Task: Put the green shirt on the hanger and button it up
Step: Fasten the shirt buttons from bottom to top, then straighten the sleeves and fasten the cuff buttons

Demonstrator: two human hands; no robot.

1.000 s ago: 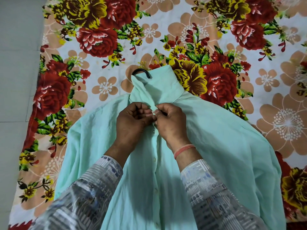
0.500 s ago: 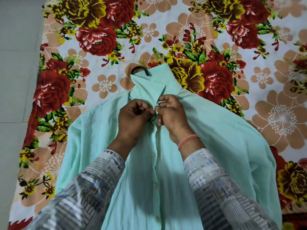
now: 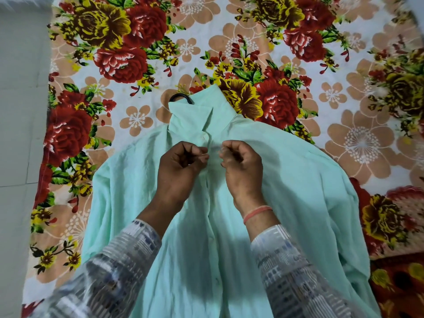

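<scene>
Buttoning is the step in hand. The green shirt lies front-up across the middle and lower part of the frame on a floral blanket, with grey floor along the left edge. It already seems to be on the hanger: only a black hook shows, poking out just above and left of the collar. A pale top button sits at the base of the collar and looks fastened, though it is small.

Both hands hover just below that button, either side of the placket and slightly apart. The left hand is curled, with thumb and forefinger drawn together at the placket's edge, apparently nipping the cloth. The right hand, with a pink wristband, is curled too, but its fingertips are smeared by blur, so whether it holds any fabric cannot be told.

Lower down the placket, faint buttons run toward the bottom of the frame, and I judge them still undone, so most of the fastening is left. The next move probably calls for finding the second button and its hole, lining the two edges up flat, and pushing the button through without dragging the loose cloth off the hanger.
</scene>
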